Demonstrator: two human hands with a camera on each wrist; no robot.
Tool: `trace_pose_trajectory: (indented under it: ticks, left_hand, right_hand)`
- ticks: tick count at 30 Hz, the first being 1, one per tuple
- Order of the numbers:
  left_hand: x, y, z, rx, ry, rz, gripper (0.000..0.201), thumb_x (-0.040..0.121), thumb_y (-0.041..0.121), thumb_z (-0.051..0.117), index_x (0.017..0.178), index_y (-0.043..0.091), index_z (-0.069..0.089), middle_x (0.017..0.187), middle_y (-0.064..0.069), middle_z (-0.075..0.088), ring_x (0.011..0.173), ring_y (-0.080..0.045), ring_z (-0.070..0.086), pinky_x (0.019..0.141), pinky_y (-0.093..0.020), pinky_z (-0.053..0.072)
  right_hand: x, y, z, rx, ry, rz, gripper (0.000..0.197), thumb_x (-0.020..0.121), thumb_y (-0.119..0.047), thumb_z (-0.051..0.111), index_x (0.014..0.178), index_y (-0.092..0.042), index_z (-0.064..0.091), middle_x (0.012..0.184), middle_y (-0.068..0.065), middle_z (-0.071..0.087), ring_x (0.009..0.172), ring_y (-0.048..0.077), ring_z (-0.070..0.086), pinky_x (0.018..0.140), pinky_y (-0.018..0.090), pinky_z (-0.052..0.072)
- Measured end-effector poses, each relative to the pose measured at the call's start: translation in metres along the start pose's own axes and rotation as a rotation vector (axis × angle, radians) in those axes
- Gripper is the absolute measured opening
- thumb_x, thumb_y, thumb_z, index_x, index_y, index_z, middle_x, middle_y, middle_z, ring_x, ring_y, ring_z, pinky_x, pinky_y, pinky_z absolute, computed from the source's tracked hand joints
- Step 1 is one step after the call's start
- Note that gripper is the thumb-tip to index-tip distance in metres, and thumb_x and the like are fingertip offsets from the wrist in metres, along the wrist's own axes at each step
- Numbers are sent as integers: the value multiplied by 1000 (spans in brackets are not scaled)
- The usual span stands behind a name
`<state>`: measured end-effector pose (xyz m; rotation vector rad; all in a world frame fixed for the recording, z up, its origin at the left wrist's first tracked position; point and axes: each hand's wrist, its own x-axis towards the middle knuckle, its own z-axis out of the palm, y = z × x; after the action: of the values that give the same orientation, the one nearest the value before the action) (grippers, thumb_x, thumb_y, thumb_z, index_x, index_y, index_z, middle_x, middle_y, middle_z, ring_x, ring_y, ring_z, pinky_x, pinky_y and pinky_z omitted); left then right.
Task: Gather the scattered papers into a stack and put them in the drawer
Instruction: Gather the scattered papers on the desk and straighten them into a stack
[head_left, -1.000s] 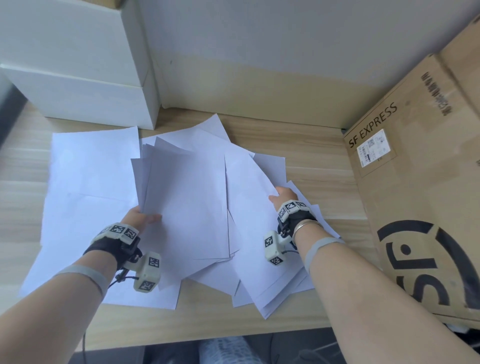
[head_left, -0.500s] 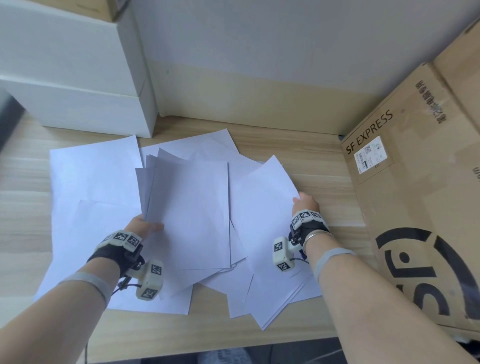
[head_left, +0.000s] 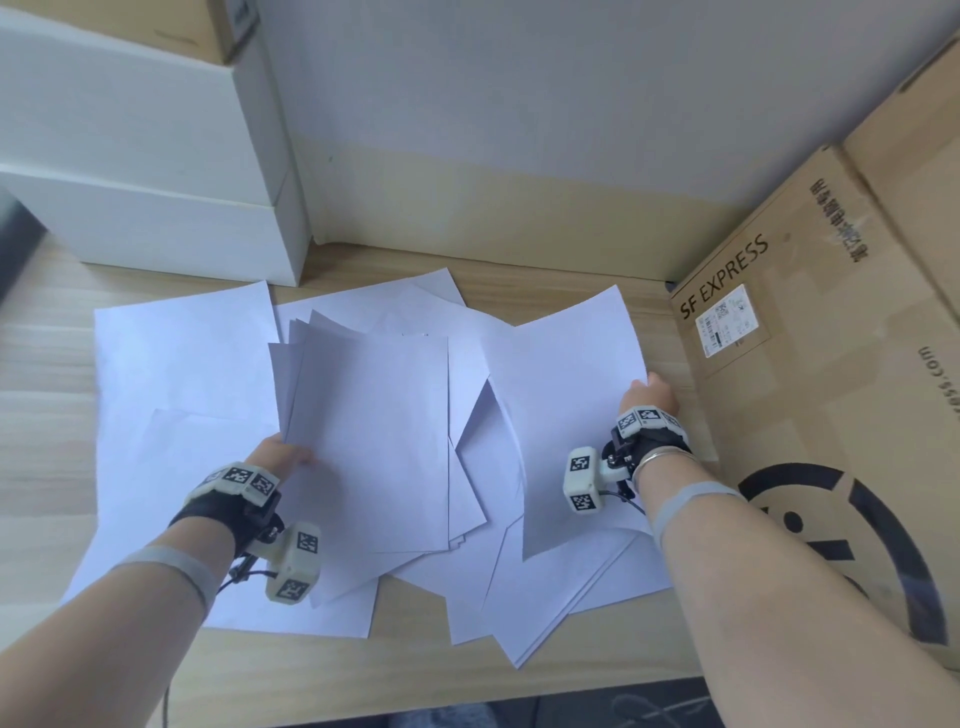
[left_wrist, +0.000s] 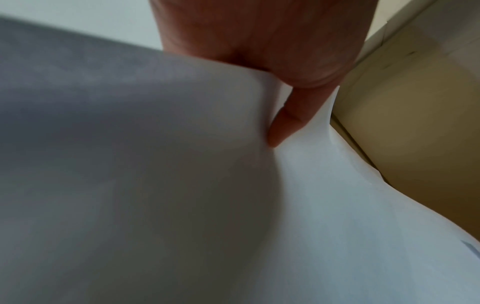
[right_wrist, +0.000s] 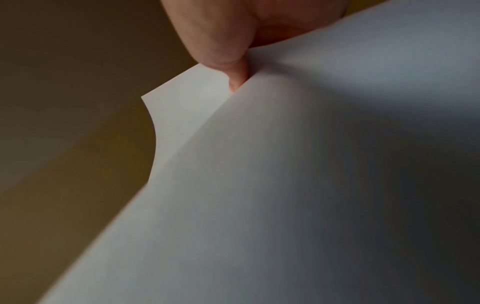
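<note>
White papers (head_left: 182, 364) lie scattered over the wooden counter (head_left: 545, 275), overlapping from the left of the head view to the lower right, where a few sheets hang past the counter's near edge. The left hand (head_left: 278, 457), at lower centre-left of that view, grips a small bundle of sheets (head_left: 371, 441) by its left edge, lifted and fanned a little above the loose papers; the left wrist view shows the thumb (left_wrist: 288, 123) pressed on top of the bundle (the other fingers are hidden beneath it). The right hand (head_left: 649, 397), at centre right, pinches the right edge of a single sheet (head_left: 571, 405), which is raised off the pile and slightly curved. In the right wrist view a fingertip (right_wrist: 237, 80) shows at the fold of that sheet near its corner.

A brown cardboard box (head_left: 810, 374) printed "SF EXPRESS" fills the right side of the head view, just beside the right hand. Stacked white boxes (head_left: 156, 171) stand at upper left against the wall. No drawer shows in any view.
</note>
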<state>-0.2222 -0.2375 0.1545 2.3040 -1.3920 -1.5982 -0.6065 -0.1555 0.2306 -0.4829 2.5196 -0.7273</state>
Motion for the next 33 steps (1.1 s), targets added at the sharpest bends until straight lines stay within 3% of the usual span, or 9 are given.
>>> trace_pose_trajectory:
  ticks: [4,6,10,12,14,22,28,31,33]
  left_hand:
    - [1,1,-3,68,-10,-4,15,85,-2,50,98,-7,55,93,-20,50,84,-28,45,63,-28,32]
    - [1,2,-4,78,-9,-4,9,84,-2,50,92,-4,52,93,-20,50,84,-28,46,67,-29,33]
    - [1,3,-3,80,-19,3,8,86,-1,49,93,-3,50,94,-19,50,85,-27,45,71,-29,31]
    - [0,3,-3,91,-22,6,5,86,-1,49,91,-3,49,94,-19,49,85,-27,44,65,-28,31]
    - [0,2,-3,87,-23,19,5,85,-2,49,90,-3,50,92,-19,49,84,-27,44,57,-28,29]
    - [1,2,-5,96,-32,32,5,84,0,49,89,-3,50,81,-16,51,71,-24,44,60,-27,31]
    - [-1,4,-5,113,-48,36,5,85,0,48,89,-3,50,77,-15,49,79,-26,43,57,-28,29]
    - [-1,5,-5,99,-51,33,4,85,1,48,87,-2,51,87,-18,50,79,-26,44,65,-28,32]
    - [-2,5,-4,114,-45,35,6,86,2,48,82,-1,49,84,-16,48,72,-24,42,64,-26,30]
  right_hand:
    - [1,-5,2,97,-38,44,39,101,-7,28,135,10,37,137,29,44,126,41,44,57,12,43]
    - [1,-5,6,77,-25,61,35,98,-7,36,127,9,46,120,24,57,110,36,56,75,27,45]
    - [-6,-5,14,45,-146,-25,23,91,-14,53,98,7,61,78,11,50,75,22,44,56,27,35]
    - [-11,-7,16,7,-189,-53,26,91,-17,56,105,4,64,89,13,63,80,28,57,62,28,46]
    - [-15,-10,16,-26,-191,-64,30,91,-15,56,115,3,62,113,17,67,102,35,63,84,35,51]
    - [-11,-22,1,21,-112,-22,51,97,-15,47,144,-1,31,149,13,38,134,30,41,107,35,35]
    - [-15,-30,3,0,-159,-37,50,97,-16,47,143,0,33,145,15,43,131,30,45,105,34,36]
    - [-19,-30,25,-95,-281,-48,38,96,-12,46,130,4,49,118,17,59,97,25,56,84,33,46]
    - [-23,-28,40,-167,-353,-62,34,95,-8,46,127,1,52,125,19,59,92,23,52,70,22,40]
